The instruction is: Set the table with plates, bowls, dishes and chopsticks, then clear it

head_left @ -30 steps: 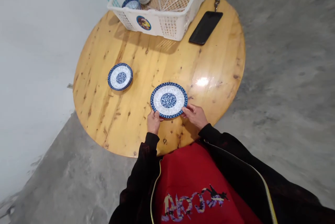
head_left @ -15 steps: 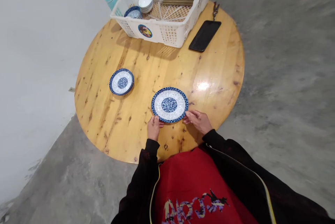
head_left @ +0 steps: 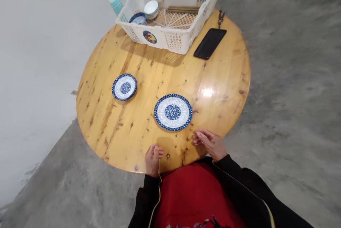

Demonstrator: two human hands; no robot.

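The round blue-and-white patterned plate (head_left: 173, 112), without a long axis, lies on the wooden table (head_left: 141, 128) at one o'clock from the left hand (head_left: 153, 158) and ten-thirty from the nearer right hand (head_left: 209, 143), both empty, fingers loosely curled.

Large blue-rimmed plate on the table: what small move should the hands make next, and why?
Probably the right hand should reach toward the white basket: neither it nor the left hand holds anything, the large plate lies on the table apart from both, and white bowls sit inside the basket.
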